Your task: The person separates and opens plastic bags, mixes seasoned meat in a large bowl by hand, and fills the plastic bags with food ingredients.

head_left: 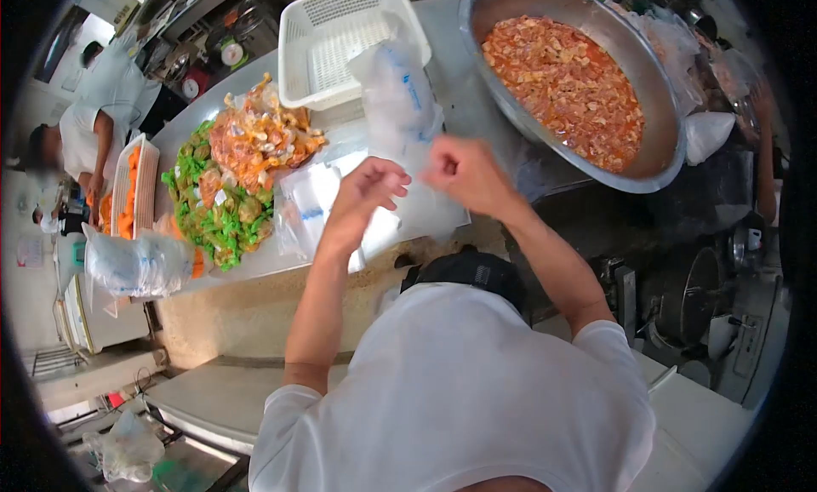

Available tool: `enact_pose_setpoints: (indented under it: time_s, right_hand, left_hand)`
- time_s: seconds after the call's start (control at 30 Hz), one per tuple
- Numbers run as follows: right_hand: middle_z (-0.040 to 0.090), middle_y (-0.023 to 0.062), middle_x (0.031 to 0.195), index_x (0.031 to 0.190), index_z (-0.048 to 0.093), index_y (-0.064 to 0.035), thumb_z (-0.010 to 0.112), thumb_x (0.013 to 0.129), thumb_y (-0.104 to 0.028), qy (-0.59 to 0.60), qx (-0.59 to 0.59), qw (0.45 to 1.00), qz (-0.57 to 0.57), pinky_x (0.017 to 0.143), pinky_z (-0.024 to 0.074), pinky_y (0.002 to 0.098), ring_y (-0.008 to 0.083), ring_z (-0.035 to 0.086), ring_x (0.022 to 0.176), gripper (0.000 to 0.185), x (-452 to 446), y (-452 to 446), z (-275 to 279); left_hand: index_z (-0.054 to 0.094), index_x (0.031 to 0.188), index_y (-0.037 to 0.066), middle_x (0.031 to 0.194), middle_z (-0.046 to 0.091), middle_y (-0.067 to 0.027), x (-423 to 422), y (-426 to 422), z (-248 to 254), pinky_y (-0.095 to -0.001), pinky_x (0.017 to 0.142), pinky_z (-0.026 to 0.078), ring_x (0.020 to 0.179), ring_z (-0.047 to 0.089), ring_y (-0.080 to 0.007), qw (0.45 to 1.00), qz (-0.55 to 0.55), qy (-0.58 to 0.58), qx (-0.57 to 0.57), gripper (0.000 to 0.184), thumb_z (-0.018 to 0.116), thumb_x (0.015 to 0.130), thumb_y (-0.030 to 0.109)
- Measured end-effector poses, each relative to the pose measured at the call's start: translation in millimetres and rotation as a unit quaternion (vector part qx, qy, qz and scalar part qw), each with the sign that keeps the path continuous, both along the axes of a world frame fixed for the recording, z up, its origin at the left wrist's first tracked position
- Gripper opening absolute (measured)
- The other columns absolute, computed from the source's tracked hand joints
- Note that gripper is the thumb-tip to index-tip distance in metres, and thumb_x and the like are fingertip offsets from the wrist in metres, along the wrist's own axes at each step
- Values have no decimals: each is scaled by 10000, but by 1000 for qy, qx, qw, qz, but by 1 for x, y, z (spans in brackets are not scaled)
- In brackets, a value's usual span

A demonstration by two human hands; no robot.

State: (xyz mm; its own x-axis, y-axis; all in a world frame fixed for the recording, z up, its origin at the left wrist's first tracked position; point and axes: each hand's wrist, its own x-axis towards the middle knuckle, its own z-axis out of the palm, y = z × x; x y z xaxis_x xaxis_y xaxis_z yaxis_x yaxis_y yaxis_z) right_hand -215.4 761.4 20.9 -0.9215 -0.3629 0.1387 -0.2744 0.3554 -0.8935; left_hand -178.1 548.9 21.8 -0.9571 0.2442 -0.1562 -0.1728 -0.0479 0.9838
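1. White T-shirt (477, 381) nearest, short sleeves, bare forearms reaching forward to the desk (442, 24).
2. Left hand (368, 194): fingers loosely bent, positioned over white and clear plastic. Can't tell whether pinching any thin film.
3. Right hand (464, 170): just beside the left, apart from it, fingers curled in, motion-blurred. Can't tell whether gripping anything either.
4. Clear plastic bags (396, 92) with blue print: flat on the desk, right by both hands and running on beyond them.
5. Left along desk: heap of small bundles (225, 228) with bright green bits, orange pieces (264, 139) piled against it.
6. Right: big metal basin (665, 122), orange-red chopped meat (566, 88) inside, sitting in liquid.
7. Past the bags: white perforated basket (322, 96).
8. Far left: white crate (146, 185) with orange contents; beside it, person (83, 139) in white top, arm reaching down.
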Motion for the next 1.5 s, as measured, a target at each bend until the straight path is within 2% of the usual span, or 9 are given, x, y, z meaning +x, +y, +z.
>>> enact_pose_setpoints:
  time_s: [0.1, 0.2, 0.37, 0.57, 0.7, 0.9, 1.07, 1.33, 1.5]
  right_hand:
    - [436, 82, 556, 660, 442, -20, 747, 777, -128, 21, 22, 997, 74, 503, 369, 335, 158, 380, 532, 344, 10, -1, 16]
    - [388, 86, 557, 648, 415, -16, 761, 769, -137, 19, -117, 990, -77, 494, 342, 331, 155, 361, 531, 387, 0, 20, -5]
    - [437, -24, 602, 664, 448, -56, 681, 769, -8, 99, -21, 990, -93, 528, 363, 257, 75, 401, 593, 261, 2, 36, 1]
    - [598, 64, 826, 815, 515, -82, 672, 789, 10, 40, -367, 929, -8, 695, 481, 292, 141, 569, 751, 184, -12, 51, 94]
    - [595, 115, 828, 851, 533, -50, 642, 800, -41, 221, -59, 962, 147, 712, 478, 348, 258, 583, 746, 121, -19, 27, 147]
    - [594, 184, 894, 928, 556, -20, 515, 766, -14, 259, 180, 948, 42, 745, 463, 479, 400, 578, 884, 168, -98, 16, -21]
    - [639, 127, 897, 972, 586, -9, 483, 756, 61, 100, -46, 991, -75, 805, 492, 367, 276, 635, 903, 250, -82, 9, -98]
    - [645, 60, 836, 887, 640, -7, 550, 806, 11, -150, -75, 986, -19, 753, 483, 290, 146, 600, 806, 122, -29, 10, -135]
    - [655, 108, 789, 879, 644, -10, 736, 792, -146, -63, -87, 994, 20, 668, 489, 331, 185, 612, 729, 185, 6, -60, -133]
  left_hand:
    - [599, 1074, 49, 991, 678, -75, -10, 16, -19, -286, 754, 495, 886, 636, -160, 993, 3, 86, -80, 243, 611, 958, 262]
    - [578, 1088, 53, 1017, 680, -87, -13, 10, -8, -314, 781, 516, 950, 648, -185, 946, 113, -14, 304, 188, 552, 978, 203]
    - [550, 950, 38, 927, 649, -94, 2, 22, 16, -342, 774, 510, 867, 627, -219, 887, 98, -112, 438, 237, 533, 904, 269]
    - [569, 765, 22, 688, 544, -47, -10, 16, 74, -310, 629, 420, 640, 539, -174, 986, 18, 134, -99, 264, 524, 927, 226]
    - [620, 799, -5, 745, 609, -126, -76, 4, 141, -367, 715, 454, 724, 606, -260, 635, 79, 634, -435, 193, 636, 770, 185]
    - [666, 704, 29, 830, 640, -133, -144, -46, -24, -367, 829, 464, 831, 614, -303, 926, -46, 229, -296, 57, 685, 690, 81]
    - [549, 786, 26, 772, 607, -140, -93, -8, -101, -399, 819, 467, 870, 587, -339, 818, 225, 460, -261, 167, 691, 708, 66]
    - [578, 823, 27, 754, 652, -206, 0, -65, -177, -491, 627, 474, 719, 640, -405, 830, 191, 155, -501, 185, 627, 883, 195]
    - [589, 856, -4, 644, 547, -34, 5, -47, -144, -276, 563, 412, 606, 472, -102, 922, 177, 148, -310, 203, 627, 944, 174]
